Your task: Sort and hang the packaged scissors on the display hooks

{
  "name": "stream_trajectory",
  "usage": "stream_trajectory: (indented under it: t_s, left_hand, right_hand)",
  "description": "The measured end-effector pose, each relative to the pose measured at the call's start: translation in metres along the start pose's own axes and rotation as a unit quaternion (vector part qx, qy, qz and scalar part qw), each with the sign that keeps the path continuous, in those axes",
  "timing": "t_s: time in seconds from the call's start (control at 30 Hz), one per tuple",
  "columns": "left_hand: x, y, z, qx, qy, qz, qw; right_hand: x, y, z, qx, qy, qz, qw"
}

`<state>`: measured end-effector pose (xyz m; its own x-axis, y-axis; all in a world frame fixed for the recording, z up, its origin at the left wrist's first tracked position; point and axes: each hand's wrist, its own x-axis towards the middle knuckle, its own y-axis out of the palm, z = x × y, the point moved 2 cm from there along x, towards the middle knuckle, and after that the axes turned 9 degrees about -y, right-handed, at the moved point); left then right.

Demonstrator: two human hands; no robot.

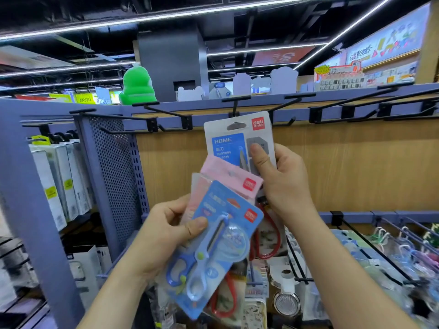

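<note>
top hooks (292,108) at twelve o'clock look bare; right hand (282,184) pinches the grey pack (232,138), left hand (166,233) grips the blue pack (221,243) and pink pack (228,179).

My one camera sits on my head, facing forward and slightly up at the display rack (332,162) from close by. It takes in the ceiling lights (166,17) above, wide-angled, edges bowed.
</note>
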<state>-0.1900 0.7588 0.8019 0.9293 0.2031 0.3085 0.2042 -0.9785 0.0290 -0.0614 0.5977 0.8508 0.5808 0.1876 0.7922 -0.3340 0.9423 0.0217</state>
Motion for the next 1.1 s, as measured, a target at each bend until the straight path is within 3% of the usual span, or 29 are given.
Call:
stream_trajectory:
  t_s: [0.13,0.27,0.4,0.57,0.8,1.1]
  left_hand:
    - [0.01,-0.006,-0.036,-0.031,0.069,-0.034,0.997]
    - [0.031,-0.012,-0.067,-0.008,0.101,0.006,0.995]
    - [0.036,-0.011,-0.067,-0.046,0.098,0.025,0.994]
    - [0.034,-0.008,-0.049,-0.068,0.073,0.024,0.995]
    - [0.031,-0.011,-0.042,-0.085,0.062,0.022,0.994]
    - [0.032,-0.012,-0.036,-0.078,0.038,0.019,0.996]
  right_hand:
    - [0.002,0.001,0.012,0.004,-0.042,0.001,0.999]
    - [0.007,0.001,0.021,0.029,-0.054,0.012,0.998]
    - [0.012,0.002,0.024,0.069,-0.031,0.042,0.996]
    - [0.019,0.0,0.019,0.003,0.002,0.006,1.0]
    - [0.025,0.006,0.023,-0.003,0.021,-0.036,0.999]
    - [0.03,0.006,0.012,-0.053,0.037,-0.026,0.998]
